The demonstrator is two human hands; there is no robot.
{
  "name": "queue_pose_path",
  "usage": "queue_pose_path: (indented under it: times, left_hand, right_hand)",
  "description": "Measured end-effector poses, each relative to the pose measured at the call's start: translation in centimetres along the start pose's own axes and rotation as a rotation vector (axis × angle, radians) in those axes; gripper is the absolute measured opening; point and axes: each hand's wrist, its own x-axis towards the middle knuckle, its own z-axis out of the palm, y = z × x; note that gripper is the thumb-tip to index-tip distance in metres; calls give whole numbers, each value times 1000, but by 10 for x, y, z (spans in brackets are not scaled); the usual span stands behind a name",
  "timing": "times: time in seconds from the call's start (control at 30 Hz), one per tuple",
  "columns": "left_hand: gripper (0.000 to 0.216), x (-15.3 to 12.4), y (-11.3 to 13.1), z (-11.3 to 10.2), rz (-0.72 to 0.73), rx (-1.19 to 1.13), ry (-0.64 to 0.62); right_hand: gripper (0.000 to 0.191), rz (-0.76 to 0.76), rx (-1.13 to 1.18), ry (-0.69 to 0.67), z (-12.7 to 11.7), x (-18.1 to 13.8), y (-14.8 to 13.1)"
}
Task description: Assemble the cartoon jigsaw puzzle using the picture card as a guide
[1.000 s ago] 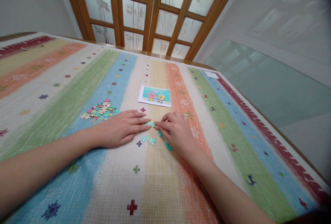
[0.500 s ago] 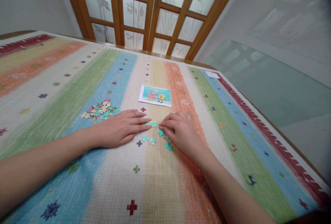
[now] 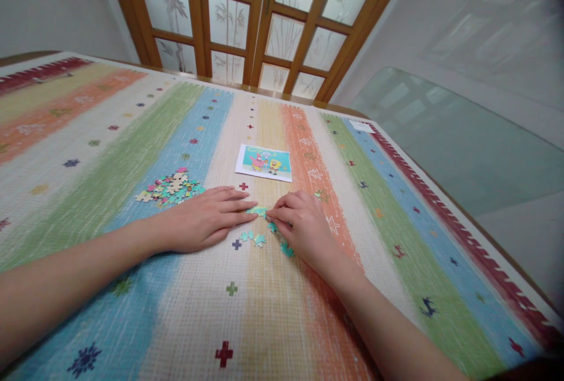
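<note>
My left hand lies flat on the striped tablecloth, fingers stretched out, its fingertips at the left end of a small teal and yellow-green strip of jigsaw pieces. At the strip's right end my right hand is closed in a pinch, thumb against forefinger. Whatever sits between those fingertips is too small and covered to make out. Below the strip are loose teal jigsaw pieces, and another teal piece shows partly under my right hand.
A heap of mixed jigsaw pieces lies left, beyond my left forearm. Past my hands rests a cartoon picture card. A white paper slip is at the far right, and wooden glazed doors stand behind the table.
My right hand has shifted slightly left, bringing its pinched fingertips against the right end of the strip. My left hand has stayed in place.
</note>
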Motion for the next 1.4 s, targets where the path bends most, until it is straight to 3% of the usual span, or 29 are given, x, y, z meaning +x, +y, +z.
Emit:
queue_pose_path:
  times: [0.3, 0.57, 0.97, 1.27, 1.4]
  left_hand:
    - [48, 0, 0, -1, -8, -22, -2]
    - [48, 0, 0, -2, 16, -3, 11]
    - [47, -1, 1, -4, 11, -36, 35]
    - [37, -1, 1, -4, 17, -12, 29]
    - [33, -1, 1, -4, -9, -16, 47]
  right_hand:
    - [15, -17, -80, -17, -3, 0, -4]
    - [17, 204, -66, 206, -25, -7, 26]
    - [17, 237, -36, 123, -39, -11, 51]
    - [15, 226, -11, 41, -48, -11, 52]
    - [11, 131, 53, 4, -44, -10, 45]
